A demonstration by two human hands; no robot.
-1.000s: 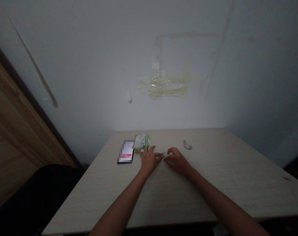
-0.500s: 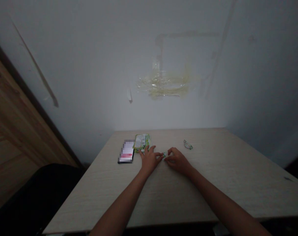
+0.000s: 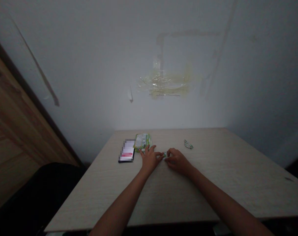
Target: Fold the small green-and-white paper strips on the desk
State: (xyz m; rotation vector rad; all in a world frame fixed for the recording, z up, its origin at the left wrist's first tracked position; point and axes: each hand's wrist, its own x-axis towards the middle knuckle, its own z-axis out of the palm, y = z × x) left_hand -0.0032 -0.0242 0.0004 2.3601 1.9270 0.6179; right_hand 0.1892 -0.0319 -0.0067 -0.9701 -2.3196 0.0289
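Note:
Between my two hands a small green-and-white folded piece point(image 3: 165, 155), perhaps paper or wrapper, lies low at the tabletop and is mostly covered by fingers. My left hand point(image 3: 149, 160) presses its near edge with the thumb side, while the other fingers spread toward a stack of green-and-white printed packets point(image 3: 142, 141). From the other side, my right hand point(image 3: 178, 161) pinches the piece with bent fingers. A similar green-and-white folded strip point(image 3: 188, 144) rests farther back on the right, apart from both hands.
A phone point(image 3: 127, 151) with a lit, blurred screen lies left of the packets. The pale wooden table point(image 3: 208, 190) meets a wall with peeling tape point(image 3: 163, 86). A dark chair-like shape point(image 3: 48, 193) and a wooden panel point(image 3: 21, 111) stand at left.
My right fingers have closed in slightly on the small piece. My left hand holds nearly the same place, and the view has shifted a little.

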